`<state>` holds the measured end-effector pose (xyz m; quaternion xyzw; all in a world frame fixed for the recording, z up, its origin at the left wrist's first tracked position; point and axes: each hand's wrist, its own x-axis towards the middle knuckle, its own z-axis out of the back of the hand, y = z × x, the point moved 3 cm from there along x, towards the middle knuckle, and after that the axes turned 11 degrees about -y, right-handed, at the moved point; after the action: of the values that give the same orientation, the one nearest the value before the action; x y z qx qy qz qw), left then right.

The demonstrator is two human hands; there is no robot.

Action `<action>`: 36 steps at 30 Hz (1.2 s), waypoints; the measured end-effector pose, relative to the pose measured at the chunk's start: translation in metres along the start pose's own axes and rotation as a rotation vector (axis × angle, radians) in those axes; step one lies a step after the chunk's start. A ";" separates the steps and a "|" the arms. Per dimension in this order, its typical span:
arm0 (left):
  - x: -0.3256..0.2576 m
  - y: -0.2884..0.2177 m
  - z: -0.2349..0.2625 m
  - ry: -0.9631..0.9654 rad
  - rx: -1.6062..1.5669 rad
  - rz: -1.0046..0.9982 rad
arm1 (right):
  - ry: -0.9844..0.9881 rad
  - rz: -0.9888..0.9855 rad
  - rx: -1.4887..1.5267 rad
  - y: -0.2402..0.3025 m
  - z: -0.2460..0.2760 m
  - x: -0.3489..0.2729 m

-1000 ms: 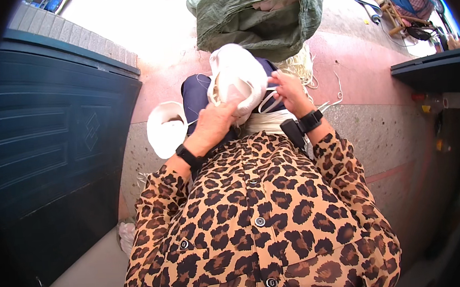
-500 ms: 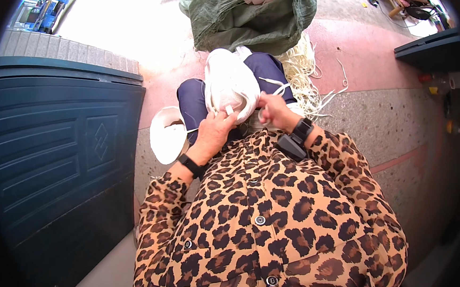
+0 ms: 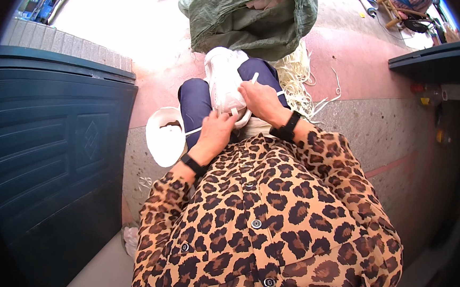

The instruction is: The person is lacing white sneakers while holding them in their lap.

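A white shoe (image 3: 225, 77) lies across my lap between my knees, in dark blue trousers. My left hand (image 3: 217, 131) is closed on its near edge, beside a small white tab. Over the shoe's right side, my right hand (image 3: 262, 101) has its fingers pinched on a white shoelace (image 3: 256, 77), whose end sticks up above them. More lace shows at my right thigh. A second white shoe-like piece (image 3: 160, 143) sits beside my left knee, and a thin white strand runs from near it across my thigh.
A green woven sack (image 3: 253, 19) stands open beyond my knees. Loose white laces (image 3: 294, 75) are heaped on the floor to its right. A dark blue panelled door (image 3: 63, 118) stands close on the left; another dark panel (image 3: 426, 58) is at the right. Wooden-framed furniture (image 3: 399, 9) is farther back.
My right hand has moved up and left over the shoe, from beside its near edge, with a lace end now sticking up. My left hand stays at the near edge.
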<state>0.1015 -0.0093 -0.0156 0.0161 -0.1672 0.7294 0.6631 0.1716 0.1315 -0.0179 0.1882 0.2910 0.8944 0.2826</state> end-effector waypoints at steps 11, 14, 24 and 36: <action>0.034 0.019 0.019 0.253 -0.920 0.759 | 0.638 0.334 0.395 0.039 0.008 -0.029; 0.042 0.007 0.038 -0.048 -0.715 0.470 | 0.657 -0.277 0.843 0.006 0.001 -0.035; 0.056 -0.016 0.017 0.209 -0.738 0.440 | 0.370 -0.793 1.476 -0.008 0.015 0.012; 0.076 0.096 -0.042 -0.025 -0.252 0.676 | 0.319 -0.505 0.700 -0.061 -0.038 0.062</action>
<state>0.0071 0.0689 -0.0579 -0.1129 -0.2596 0.8810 0.3791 0.1292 0.1945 -0.0738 0.0554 0.6524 0.6630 0.3629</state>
